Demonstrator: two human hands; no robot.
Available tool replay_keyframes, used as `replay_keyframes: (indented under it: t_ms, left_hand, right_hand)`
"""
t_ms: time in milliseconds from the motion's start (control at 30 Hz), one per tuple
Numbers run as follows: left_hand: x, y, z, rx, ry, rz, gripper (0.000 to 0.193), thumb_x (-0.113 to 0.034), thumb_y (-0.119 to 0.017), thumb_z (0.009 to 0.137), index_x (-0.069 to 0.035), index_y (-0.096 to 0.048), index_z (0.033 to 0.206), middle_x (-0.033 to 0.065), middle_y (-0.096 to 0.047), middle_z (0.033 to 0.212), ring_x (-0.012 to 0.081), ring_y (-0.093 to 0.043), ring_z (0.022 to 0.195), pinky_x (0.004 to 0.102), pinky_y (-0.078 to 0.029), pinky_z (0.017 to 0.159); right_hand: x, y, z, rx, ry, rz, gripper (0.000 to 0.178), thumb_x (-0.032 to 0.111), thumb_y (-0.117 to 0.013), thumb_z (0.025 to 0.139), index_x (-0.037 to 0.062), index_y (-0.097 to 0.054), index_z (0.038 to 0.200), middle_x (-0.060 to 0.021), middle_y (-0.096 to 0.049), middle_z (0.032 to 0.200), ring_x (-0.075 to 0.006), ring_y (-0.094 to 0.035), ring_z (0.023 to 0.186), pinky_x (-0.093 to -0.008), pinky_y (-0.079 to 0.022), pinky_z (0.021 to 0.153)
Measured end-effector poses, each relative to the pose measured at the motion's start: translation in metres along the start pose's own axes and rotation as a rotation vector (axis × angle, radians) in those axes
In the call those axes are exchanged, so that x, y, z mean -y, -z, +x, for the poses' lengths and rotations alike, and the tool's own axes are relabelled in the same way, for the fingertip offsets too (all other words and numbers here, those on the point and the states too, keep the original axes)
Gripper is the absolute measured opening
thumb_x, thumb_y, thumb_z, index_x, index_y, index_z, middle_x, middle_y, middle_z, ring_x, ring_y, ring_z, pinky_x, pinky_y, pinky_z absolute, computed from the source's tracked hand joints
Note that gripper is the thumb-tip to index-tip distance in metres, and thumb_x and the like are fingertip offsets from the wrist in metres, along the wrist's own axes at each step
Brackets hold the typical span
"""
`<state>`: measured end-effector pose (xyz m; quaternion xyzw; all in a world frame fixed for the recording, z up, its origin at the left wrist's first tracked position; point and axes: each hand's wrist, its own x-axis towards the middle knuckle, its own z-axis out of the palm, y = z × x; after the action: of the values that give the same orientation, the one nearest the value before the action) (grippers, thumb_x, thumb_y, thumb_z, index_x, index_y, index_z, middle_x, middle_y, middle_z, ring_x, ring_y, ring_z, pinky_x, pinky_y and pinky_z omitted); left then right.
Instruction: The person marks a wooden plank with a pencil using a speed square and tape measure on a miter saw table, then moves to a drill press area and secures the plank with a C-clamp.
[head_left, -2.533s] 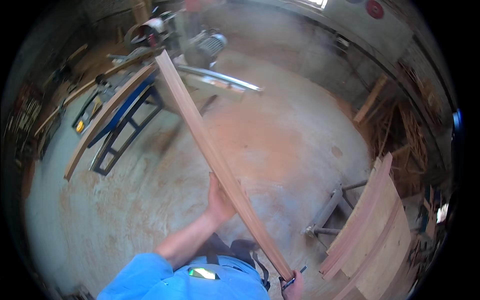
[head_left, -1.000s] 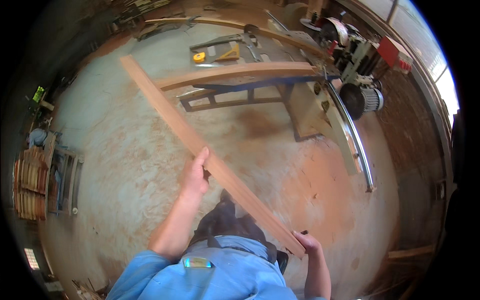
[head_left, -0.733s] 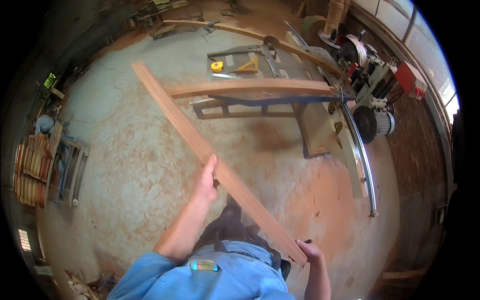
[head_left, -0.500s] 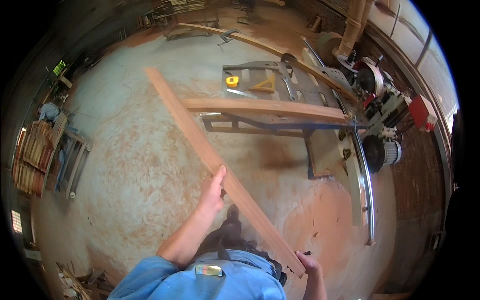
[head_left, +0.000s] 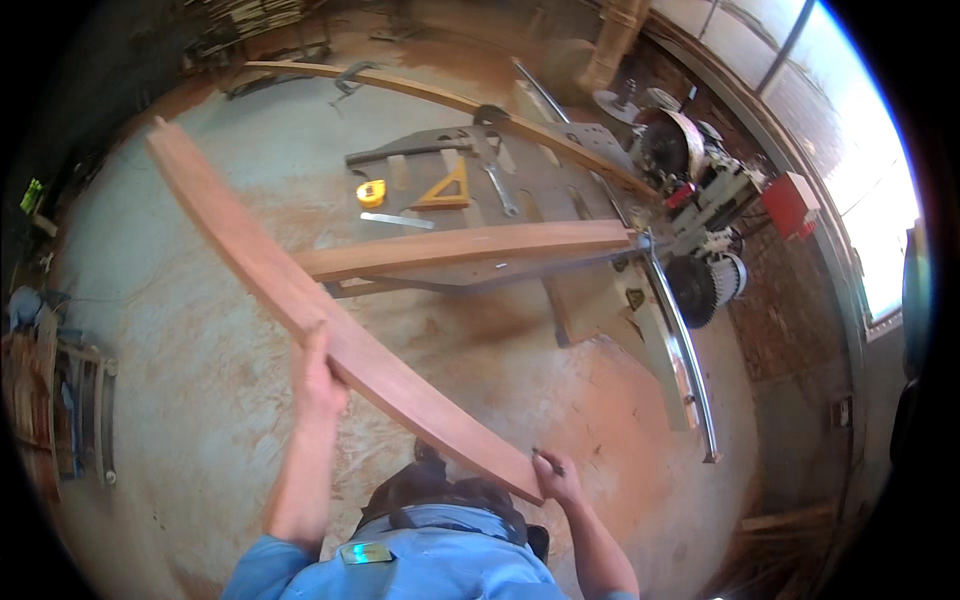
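Has held beam point(head_left: 398, 384) from upper left to lower centre and, on the upper-centre surface point(head_left: 550, 183), tape measure point(head_left: 371, 193) left of set square point(head_left: 441, 202), wrench point(head_left: 499, 186) right of both, second beam point(head_left: 470, 244) before them.

Curved board point(head_left: 375, 370) swings left in a worker's hands.
Its far end now reaches farther left and its bow shows plainly, where moments earlier it looked nearly straight. The left hand point(head_left: 318, 375) shifts left with it. As the worker turns, the machine table point(head_left: 545, 172) moves from far left to far center; curved pieces at right leave view.
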<state>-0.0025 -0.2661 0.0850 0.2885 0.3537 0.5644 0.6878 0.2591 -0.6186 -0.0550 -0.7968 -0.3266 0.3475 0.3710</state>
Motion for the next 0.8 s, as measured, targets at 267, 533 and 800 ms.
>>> replay_keyframes:
  t_ms: [267, 533, 800]
  left_hand:
    - [-0.082, -0.03, 0.073, 0.355, -0.089, 0.267, 0.064, -0.031, -0.067, 0.079, 0.001, -0.046, 0.13, 0.0118, -0.06, 0.112, 0.024, -0.063, 0.101, 0.04, -0.053, 0.089]
    - [-0.096, -0.049, 0.112, 0.281, -0.189, 0.836, 0.06, -0.026, -0.072, 0.074, 0.002, -0.055, 0.125, 0.0102, -0.065, 0.11, 0.0183, -0.061, 0.1, 0.035, -0.05, 0.089]
    - [-0.058, -0.127, 0.134, 0.283, -0.006, 1.344, 0.057, -0.015, -0.075, 0.069, -0.001, -0.063, 0.123, 0.0141, -0.069, 0.11, 0.0225, -0.066, 0.102, 0.0364, -0.051, 0.09]
  right_hand:
    - [0.065, -0.019, 0.077, -0.11, 0.074, -0.042, 0.025, 0.023, -0.073, 0.09, 0.0034, -0.066, 0.104, -0.013, -0.071, 0.088, -0.0209, -0.068, 0.081, -0.0335, -0.052, 0.073]
    - [0.09, 0.037, 0.165, -0.185, 0.226, -0.044, 0.012, 0.01, -0.065, 0.094, 0.003, -0.065, 0.105, -0.0145, -0.073, 0.087, -0.021, -0.071, 0.08, -0.0325, -0.054, 0.073]
    - [0.118, 0.1, 0.28, -0.35, 0.512, 0.327, 0.021, -0.005, -0.06, 0.094, 0.0043, -0.063, 0.112, -0.0143, -0.07, 0.089, -0.0241, -0.072, 0.084, -0.0351, -0.057, 0.077]
